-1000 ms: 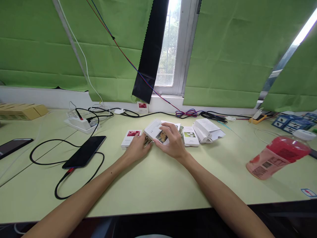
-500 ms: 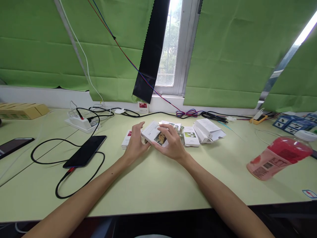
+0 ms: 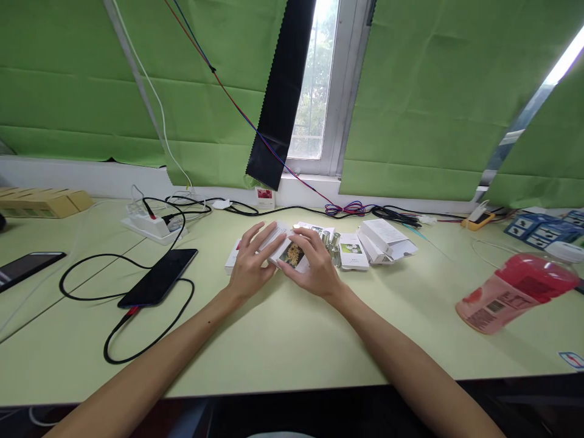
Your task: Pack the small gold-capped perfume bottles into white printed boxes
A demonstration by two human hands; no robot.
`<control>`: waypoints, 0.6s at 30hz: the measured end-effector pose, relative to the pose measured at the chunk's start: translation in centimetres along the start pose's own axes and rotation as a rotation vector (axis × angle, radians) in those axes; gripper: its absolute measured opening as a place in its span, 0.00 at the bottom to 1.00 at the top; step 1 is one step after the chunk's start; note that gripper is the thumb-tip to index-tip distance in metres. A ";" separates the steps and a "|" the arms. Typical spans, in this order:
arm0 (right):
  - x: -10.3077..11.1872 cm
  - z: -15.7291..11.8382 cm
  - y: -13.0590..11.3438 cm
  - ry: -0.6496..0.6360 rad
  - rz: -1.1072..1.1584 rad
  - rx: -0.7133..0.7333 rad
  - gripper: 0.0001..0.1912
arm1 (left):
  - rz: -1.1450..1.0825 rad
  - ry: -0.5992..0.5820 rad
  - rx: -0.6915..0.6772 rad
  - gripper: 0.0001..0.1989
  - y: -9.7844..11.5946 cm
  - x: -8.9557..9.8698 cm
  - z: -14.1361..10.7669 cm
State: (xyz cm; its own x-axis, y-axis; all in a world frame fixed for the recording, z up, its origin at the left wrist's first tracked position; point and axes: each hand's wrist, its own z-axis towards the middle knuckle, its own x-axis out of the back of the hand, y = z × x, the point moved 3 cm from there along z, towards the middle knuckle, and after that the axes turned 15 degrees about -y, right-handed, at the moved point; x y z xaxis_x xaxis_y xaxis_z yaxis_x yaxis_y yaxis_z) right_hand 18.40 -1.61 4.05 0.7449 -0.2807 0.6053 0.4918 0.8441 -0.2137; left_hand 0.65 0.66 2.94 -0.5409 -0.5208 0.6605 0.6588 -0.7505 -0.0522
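Note:
Between my two hands is a small white box [image 3: 292,255] with a dark picture of yellow flowers, tilted up off the table. My left hand [image 3: 253,258] has its fingers over the box's left end, gripping it. Thumb below and fingers on top, my right hand [image 3: 316,258] holds the right side. Another white box [image 3: 232,258] lies partly hidden behind my left hand. Just right of my right hand stand small glass bottles [image 3: 334,246] with silvery caps. Beside them lies a white box with a green and white flower picture [image 3: 352,250].
Opened white cartons [image 3: 385,240] lie right of the boxes. A pink drink bottle [image 3: 513,292] leans at the right. On the left are a black phone [image 3: 157,278] with its cable and a power strip [image 3: 152,225]. Cables [image 3: 283,210] run along the wall.
My left hand's fingers have come down from above the box onto its left part. The box has shifted little in my right hand.

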 end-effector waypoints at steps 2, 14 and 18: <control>0.0 -0.1 0.1 0.012 -0.003 -0.010 0.20 | 0.005 0.044 0.040 0.27 -0.3 0.3 0.1; -0.4 -0.5 1.0 0.131 0.064 -0.141 0.19 | 0.025 0.215 0.278 0.25 -2.3 2.1 0.1; -1.2 -0.7 1.3 0.031 0.135 -0.203 0.17 | 0.017 0.215 0.301 0.26 -2.2 2.0 0.0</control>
State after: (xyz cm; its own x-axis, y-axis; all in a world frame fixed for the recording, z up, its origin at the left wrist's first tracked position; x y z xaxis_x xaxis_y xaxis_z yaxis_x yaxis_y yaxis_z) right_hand 18.47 -0.48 2.49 0.8220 -0.1875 0.5377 0.4648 0.7665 -0.4432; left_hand -1.93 1.30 4.36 -0.6051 -0.6295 0.4874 0.7754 -0.6047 0.1818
